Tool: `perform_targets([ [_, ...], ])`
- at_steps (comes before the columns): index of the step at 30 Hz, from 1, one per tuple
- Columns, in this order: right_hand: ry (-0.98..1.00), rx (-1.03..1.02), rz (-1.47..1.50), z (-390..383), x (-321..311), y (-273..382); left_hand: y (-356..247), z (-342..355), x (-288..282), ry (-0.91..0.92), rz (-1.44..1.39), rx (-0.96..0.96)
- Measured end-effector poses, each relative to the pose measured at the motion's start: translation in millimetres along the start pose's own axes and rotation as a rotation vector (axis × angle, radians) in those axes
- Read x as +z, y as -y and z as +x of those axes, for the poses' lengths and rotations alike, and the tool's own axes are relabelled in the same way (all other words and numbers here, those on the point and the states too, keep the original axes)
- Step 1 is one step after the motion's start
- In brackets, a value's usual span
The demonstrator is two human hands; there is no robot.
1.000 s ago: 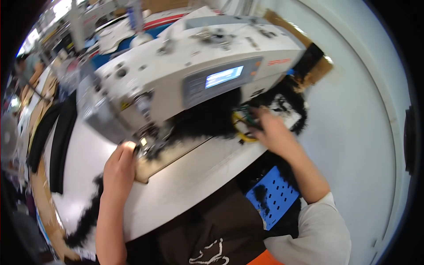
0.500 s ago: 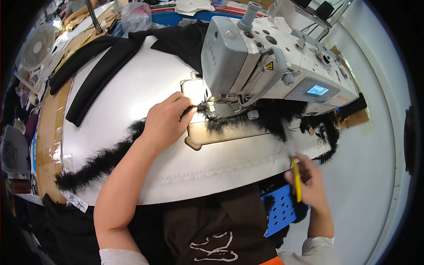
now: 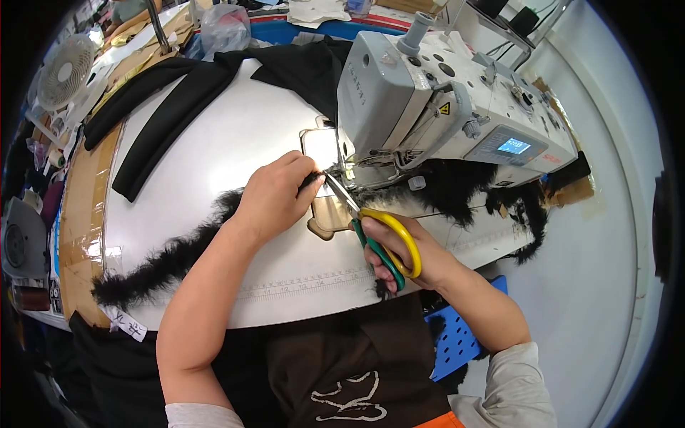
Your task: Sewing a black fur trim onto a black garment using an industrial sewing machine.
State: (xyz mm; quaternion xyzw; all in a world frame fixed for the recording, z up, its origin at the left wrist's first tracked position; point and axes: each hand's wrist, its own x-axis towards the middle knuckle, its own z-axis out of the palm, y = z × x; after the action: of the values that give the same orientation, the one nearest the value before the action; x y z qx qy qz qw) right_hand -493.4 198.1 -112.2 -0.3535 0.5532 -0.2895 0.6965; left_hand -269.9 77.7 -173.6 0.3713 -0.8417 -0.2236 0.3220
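Observation:
My left hand (image 3: pixel 277 194) pinches the end of a black furry strip (image 3: pixel 168 255) just left of the sewing machine's needle area. The strip trails down and left across the white table. In my right hand (image 3: pixel 399 250) is a pair of scissors (image 3: pixel 402 235) with yellow and green handles. Its blades point up and left, their tips right by the pinched end of the strip. Whether the blades touch the fur cannot be made out. More black fur (image 3: pixel 453 192) lies under and along the front of the sewing machine (image 3: pixel 421 100).
Black fabric pieces (image 3: pixel 168 121) lie at the far left of the white table (image 3: pixel 193 164). A blue perforated panel (image 3: pixel 457 342) sits below the table's right front edge. Beyond the left side stand a fan (image 3: pixel 66 71) and assorted clutter. A clear plastic bag (image 3: pixel 225 28) is at the back.
My right hand has come from the lower right up and left with the scissors, bringing their tips beside the left hand. The left hand keeps its pinch on the strip.

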Motion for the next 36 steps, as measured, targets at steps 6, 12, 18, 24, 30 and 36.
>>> perform_targets([
  [6, -0.057, -0.043, -0.153, 0, 4, 6, -6, 6, -7, 0.007, -0.013, 0.002],
  [12, 0.034, 0.007, -0.152, -18, -18, -7, 12, 9, -19, -0.036, -0.203, -0.247],
  [18, -0.345, -0.203, -0.423, -127, -103, -45, 14, 14, -17, -0.107, -0.279, -0.389],
  [24, -0.874, -0.305, -0.961, -155, -152, -59, 23, -1, -11, -0.189, -0.141, -0.374],
  [30, -0.937, -0.231, -1.194, -124, -183, -61, -48, -23, 28, -0.182, -0.236, -0.327],
  [36, -0.894, -0.418, -1.154, -125, -187, -72, -115, -36, 64, -0.076, -0.29, -0.237],
])
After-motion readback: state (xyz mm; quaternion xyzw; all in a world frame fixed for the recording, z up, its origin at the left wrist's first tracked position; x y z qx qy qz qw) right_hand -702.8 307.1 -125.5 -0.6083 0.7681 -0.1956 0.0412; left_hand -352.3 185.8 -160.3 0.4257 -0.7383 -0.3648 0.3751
